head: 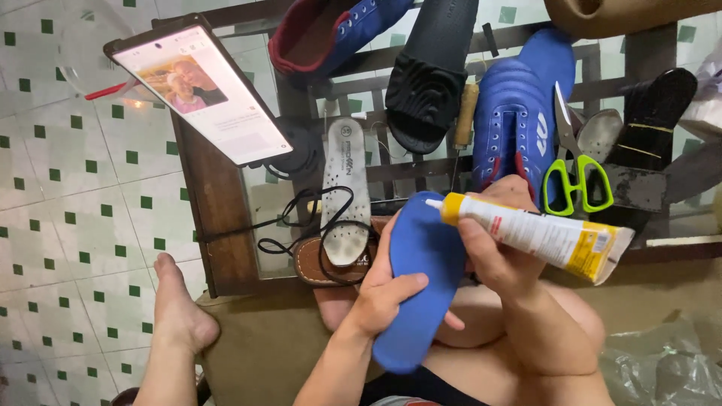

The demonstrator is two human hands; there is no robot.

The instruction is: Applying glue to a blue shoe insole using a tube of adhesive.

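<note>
Nearest the camera, the left hand (383,297) grips a blue insole (417,286) over the lap, fingers clenched round its edge. Just above the insole, the right hand (492,256) grasps a yellow glue tube (545,237), its white nozzle at the insole's upper end. No glue shows on the insole yet, though the glare makes that hard to judge, so gluing seems barely begun. Beyond the insole, on the glass counter (226,203), lie a white insole (344,192), a brown sandal (316,263), a blue shoe (519,113), green scissors (575,177), a black slide (432,75) and a propped phone (199,90).
</note>
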